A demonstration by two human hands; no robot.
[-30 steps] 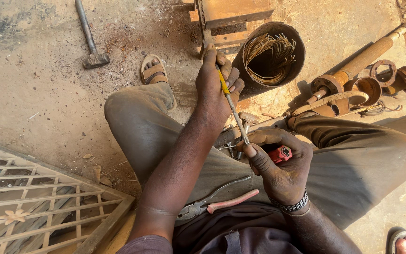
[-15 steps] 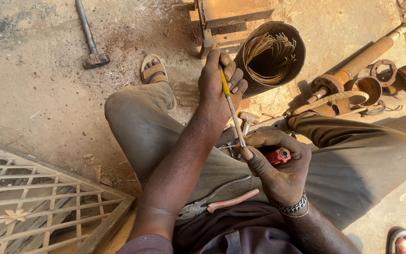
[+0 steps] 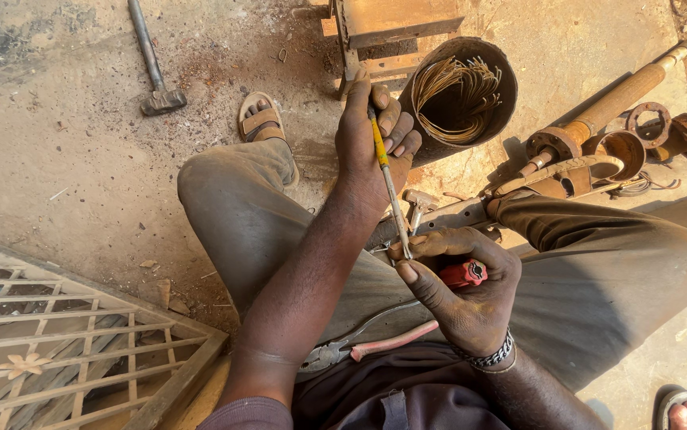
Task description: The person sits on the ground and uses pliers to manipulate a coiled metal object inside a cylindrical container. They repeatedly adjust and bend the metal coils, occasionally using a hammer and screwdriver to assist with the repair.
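Note:
My left hand (image 3: 375, 139) grips the far, yellow-coated end of a thin rod (image 3: 387, 179), holding it out over my knees. My right hand (image 3: 459, 291) pinches the rod's near bare-metal end between thumb and fingers and also holds a small red-handled tool (image 3: 463, 273) in the palm. Pliers (image 3: 359, 346) with pink handles lie across my lap, below both hands. I am seated with both knees bent, in grey trousers.
A dark round bucket (image 3: 503, 103) of thin rods stands past my left hand. A hammer (image 3: 152, 60) lies on the dirt floor at far left. Rusty pipes and rings (image 3: 614, 119) sit at right. A metal grille (image 3: 56, 350) lies at lower left. Another person's sandalled foot (image 3: 686, 410) shows at bottom right.
Both hands hold much the same grip on the rod; the right hand's fingers have shifted slightly at its near end.

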